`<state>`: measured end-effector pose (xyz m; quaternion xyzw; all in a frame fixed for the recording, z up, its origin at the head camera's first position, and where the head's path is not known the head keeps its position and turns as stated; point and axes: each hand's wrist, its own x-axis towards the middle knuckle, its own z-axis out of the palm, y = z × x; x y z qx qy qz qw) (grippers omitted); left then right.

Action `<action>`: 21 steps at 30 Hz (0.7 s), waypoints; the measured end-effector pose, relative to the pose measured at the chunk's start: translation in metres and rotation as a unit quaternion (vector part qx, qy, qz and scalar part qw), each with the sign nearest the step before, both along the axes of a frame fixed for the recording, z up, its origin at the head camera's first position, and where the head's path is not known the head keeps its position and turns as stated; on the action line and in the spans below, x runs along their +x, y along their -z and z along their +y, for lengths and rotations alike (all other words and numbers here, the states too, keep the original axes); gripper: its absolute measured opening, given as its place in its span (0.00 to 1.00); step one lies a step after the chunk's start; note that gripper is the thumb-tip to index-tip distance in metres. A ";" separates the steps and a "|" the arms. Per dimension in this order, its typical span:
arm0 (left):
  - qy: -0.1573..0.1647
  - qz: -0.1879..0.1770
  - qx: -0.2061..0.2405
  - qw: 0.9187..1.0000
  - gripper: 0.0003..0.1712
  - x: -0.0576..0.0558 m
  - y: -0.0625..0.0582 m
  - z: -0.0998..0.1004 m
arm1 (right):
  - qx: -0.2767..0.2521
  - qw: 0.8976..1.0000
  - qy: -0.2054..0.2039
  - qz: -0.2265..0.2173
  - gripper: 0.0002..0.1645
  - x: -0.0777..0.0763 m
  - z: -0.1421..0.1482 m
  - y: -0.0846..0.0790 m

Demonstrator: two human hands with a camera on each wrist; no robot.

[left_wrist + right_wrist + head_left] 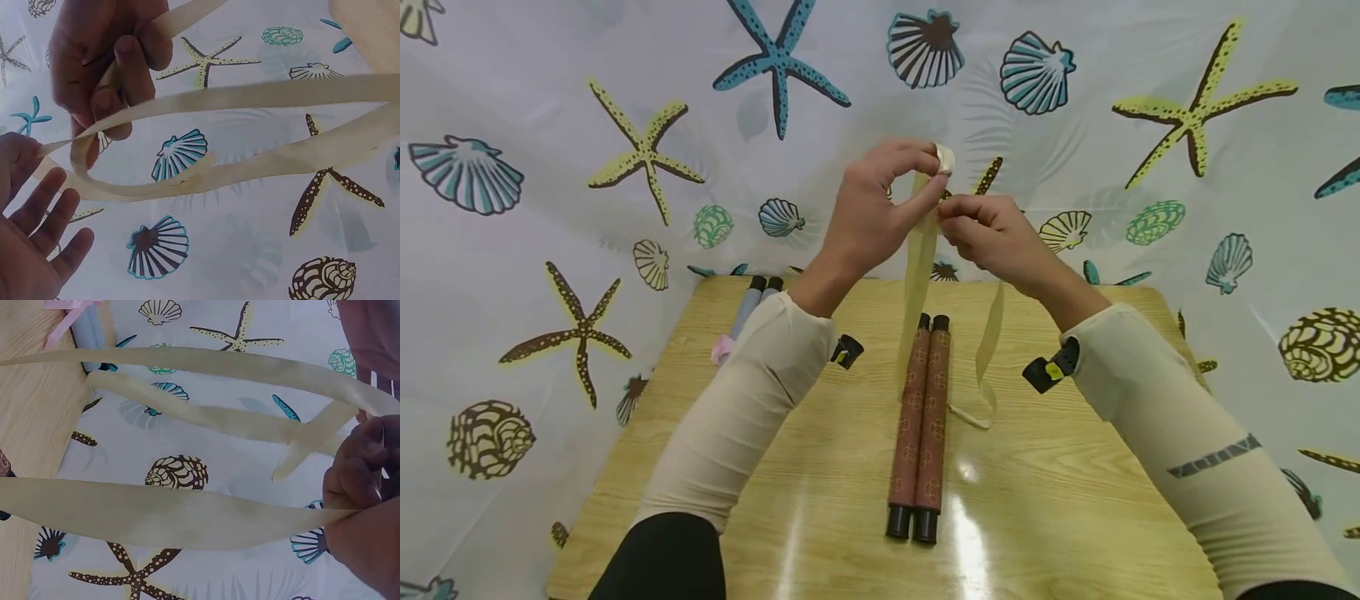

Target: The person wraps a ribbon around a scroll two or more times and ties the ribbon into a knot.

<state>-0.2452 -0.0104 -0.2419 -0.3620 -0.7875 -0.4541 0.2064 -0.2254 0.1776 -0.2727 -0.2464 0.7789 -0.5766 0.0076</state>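
Above the table, my left hand (883, 200) pinches a pale yellow ribbon (919, 267) between thumb and forefinger, with a loop of it at the fingertips. My right hand (996, 237) grips the same ribbon close beside, its fingers curled round it. In the left wrist view the ribbon (262, 94) runs in long strands from the fingers, and a short end passes through the right hand. Below the hands, two brown patterned scrolls (921, 417) with black end knobs lie side by side. Strands of ribbon hang down to them on both sides.
Farther back on the left of the wooden table (1045, 500) lie blue rolls (748, 302) with black ends and a pink ribbon (723, 347). A white sheet (865, 50) printed with starfish and shells hangs round the table.
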 end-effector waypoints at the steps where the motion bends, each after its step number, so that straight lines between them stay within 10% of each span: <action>1: 0.012 -0.010 -0.002 1.000 0.09 -0.001 0.001 0.001 | -0.008 1.000 -0.009 -0.008 0.15 0.001 0.000 -0.001; 8: 0.076 -0.141 0.000 0.987 0.13 -0.005 0.014 0.001 | 0.005 1.000 -0.025 0.019 0.12 0.002 0.001 -0.002; 16: 0.175 -0.404 -0.014 0.897 0.43 -0.006 0.034 -0.011 | -0.082 0.995 -0.035 -0.039 0.20 0.004 0.005 -0.003; 21: 0.211 -0.432 -0.012 0.877 0.48 -0.008 0.044 -0.016 | -0.078 0.996 -0.036 -0.019 0.21 0.004 0.010 -0.004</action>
